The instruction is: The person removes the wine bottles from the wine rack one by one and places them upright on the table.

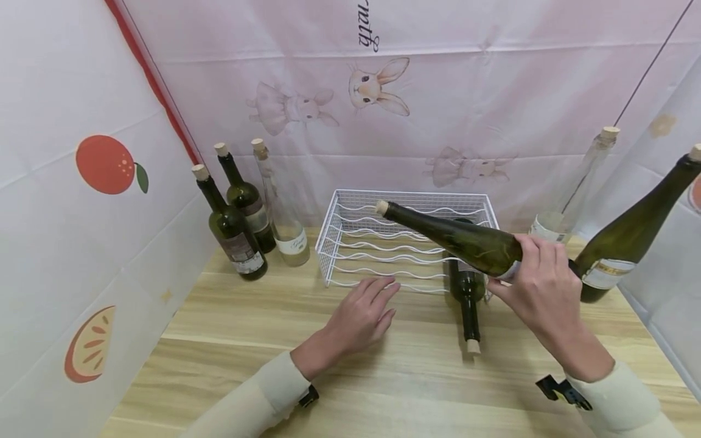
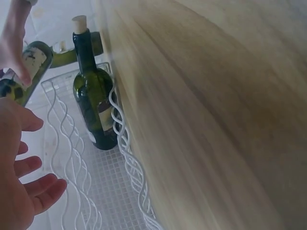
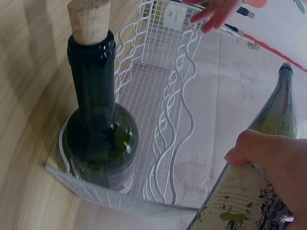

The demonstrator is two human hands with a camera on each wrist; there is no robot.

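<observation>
My right hand (image 1: 547, 286) grips a dark green wine bottle (image 1: 460, 240) near its base, its corked neck pointing left and slightly up over the white wire wine rack (image 1: 383, 246). In the right wrist view, the thumb presses on the held bottle's pale label (image 3: 240, 191). Another green wine bottle (image 1: 468, 298) lies at the rack's right end, its corked neck sticking out toward me. My left hand (image 1: 361, 313) hovers at the rack's front edge with relaxed fingers and nothing in them; the left wrist view shows those fingers (image 2: 43, 189) beside the wavy wires.
Two dark green bottles (image 1: 235, 240) and a clear bottle (image 1: 287, 225) stand left of the rack. On the right stand a clear bottle (image 1: 575, 188) and a tall green bottle (image 1: 624, 237). Printed cloth walls (image 1: 246, 36) enclose the wooden table (image 1: 438, 389).
</observation>
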